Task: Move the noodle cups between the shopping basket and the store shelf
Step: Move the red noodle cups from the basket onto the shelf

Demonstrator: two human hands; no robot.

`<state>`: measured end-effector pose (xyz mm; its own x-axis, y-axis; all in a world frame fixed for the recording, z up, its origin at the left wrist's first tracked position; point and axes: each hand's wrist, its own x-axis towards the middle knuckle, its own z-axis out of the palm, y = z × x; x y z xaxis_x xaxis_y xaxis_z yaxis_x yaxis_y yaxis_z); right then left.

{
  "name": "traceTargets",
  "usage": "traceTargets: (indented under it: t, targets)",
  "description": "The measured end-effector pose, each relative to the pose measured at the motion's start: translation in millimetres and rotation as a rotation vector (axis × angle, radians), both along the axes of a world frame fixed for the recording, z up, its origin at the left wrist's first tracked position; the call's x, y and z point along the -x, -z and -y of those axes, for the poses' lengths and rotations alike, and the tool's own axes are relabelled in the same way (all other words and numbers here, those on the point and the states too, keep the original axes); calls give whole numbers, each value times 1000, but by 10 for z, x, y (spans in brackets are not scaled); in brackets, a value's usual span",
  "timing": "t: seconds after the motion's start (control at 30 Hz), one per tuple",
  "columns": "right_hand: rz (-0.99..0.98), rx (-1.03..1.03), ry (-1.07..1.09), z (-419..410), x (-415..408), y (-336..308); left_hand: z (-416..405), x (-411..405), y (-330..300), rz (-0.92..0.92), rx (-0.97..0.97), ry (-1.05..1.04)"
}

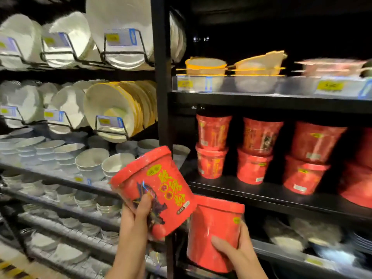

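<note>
The left hand (134, 216) gripped a tilted noodle cup (155, 190), fingers curled round it; the right hand (235, 248) clutched an upright cup (215, 230) just beside. Beyond both, the store shelf (281, 200) carried stacked cups (255, 152).

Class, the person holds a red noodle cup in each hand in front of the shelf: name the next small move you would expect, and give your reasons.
Probably lift the right hand and its upright noodle cup to the shelf of stacked red cups, into the bare patch left of the stacks. That cup sits just below the shelf's front edge; the left hand holds its tilted cup further left. No basket is visible.
</note>
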<state>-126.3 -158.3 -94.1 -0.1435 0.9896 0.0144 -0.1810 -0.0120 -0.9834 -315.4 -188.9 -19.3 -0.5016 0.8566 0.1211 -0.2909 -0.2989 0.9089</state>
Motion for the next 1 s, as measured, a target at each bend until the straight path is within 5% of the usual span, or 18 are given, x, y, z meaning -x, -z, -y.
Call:
traceTargets:
  t: [0.4, 1.0]
  targets:
    - [269, -238, 53, -1052, -312, -181, -1075, -579, -574, -302, -201, 46]
    - [295, -312, -26, -1707, 7, -128, -1880, -699, -273, -655, -94, -40]
